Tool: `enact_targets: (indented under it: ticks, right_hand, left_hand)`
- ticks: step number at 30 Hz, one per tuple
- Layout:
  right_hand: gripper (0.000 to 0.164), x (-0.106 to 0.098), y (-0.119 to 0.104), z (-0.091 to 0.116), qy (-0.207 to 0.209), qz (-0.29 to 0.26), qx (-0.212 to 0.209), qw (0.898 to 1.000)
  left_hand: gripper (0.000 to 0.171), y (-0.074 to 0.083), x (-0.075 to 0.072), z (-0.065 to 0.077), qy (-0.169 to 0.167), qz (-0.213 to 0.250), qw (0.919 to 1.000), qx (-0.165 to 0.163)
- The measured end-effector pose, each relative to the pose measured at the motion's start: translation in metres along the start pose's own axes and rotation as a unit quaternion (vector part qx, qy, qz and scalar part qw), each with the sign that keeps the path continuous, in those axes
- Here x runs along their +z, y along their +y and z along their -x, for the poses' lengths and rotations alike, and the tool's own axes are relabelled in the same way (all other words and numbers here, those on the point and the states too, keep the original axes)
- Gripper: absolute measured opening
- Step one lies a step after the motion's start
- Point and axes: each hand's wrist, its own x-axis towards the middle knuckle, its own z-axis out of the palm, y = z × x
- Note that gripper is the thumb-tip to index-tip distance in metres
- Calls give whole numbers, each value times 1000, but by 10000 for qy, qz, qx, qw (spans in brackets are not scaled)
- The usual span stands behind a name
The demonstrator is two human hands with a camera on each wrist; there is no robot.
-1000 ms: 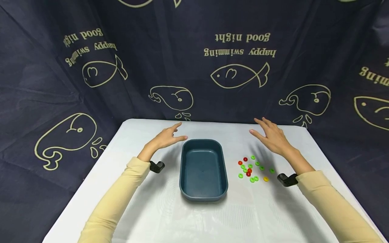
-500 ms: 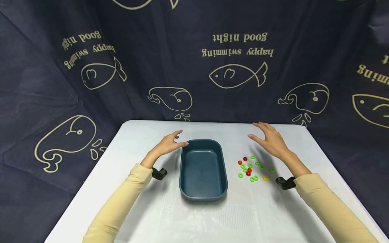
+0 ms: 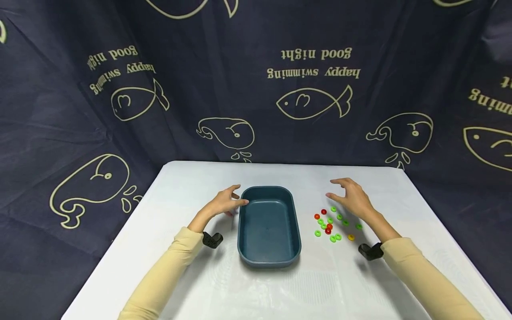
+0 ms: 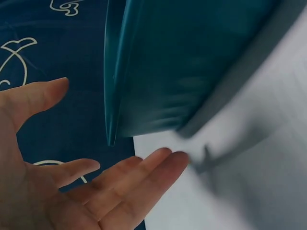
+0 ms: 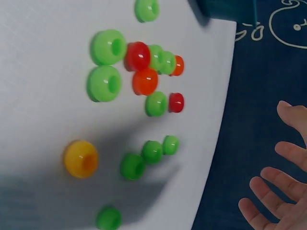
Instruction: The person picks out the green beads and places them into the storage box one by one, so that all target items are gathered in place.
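A dark teal rectangular bin (image 3: pixel 269 231) stands on the white table, with nothing inside. My left hand (image 3: pixel 224 202) is at its far left corner, thumb near the rim and fingers spread; in the left wrist view the hand (image 4: pixel 96 191) is apart from the bin's wall (image 4: pixel 168 72) and holds nothing. To the right lie several small ring-shaped beads: green beads (image 3: pixel 333 239), red beads (image 3: pixel 323 212) and a yellow bead (image 3: pixel 351 238). My right hand (image 3: pixel 354 198) hovers just beyond and above them, fingers relaxed and holding nothing; the right wrist view shows the hand (image 5: pixel 283 191) apart from the beads (image 5: pixel 80 159).
A white table (image 3: pixel 272 293) fills the lower part of the head view. Behind it hangs a dark blue curtain (image 3: pixel 256 66) with fish and whale drawings, close to the table's far edge. Each wrist wears a black camera (image 3: pixel 371 251).
Both hands have come down and nearer: the left to the bin's far left corner, the right towards the beads. Bin and beads stay in place on the table.
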Motion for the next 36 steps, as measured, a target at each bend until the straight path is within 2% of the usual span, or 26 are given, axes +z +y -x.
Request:
enact_targets:
  ticks: [8,14,25,36]
  right_hand:
    - [45,13,8,2,-747,84,205,9970]
    - [41,21,16,2,-1053,117,471,9933]
    - [34,32,27,7,-1059,227,549,9926]
    - [22,42,36,11,-820,221,593,9946]
  left_hand:
    - [75,-8,10,1,-272,294,9990,-211]
    - [74,-16,16,1,-271,533,9977,-329]
    - [72,-29,25,6,-327,1135,9924,-350]
    - [71,-28,25,6,-425,1503,9873,-293]
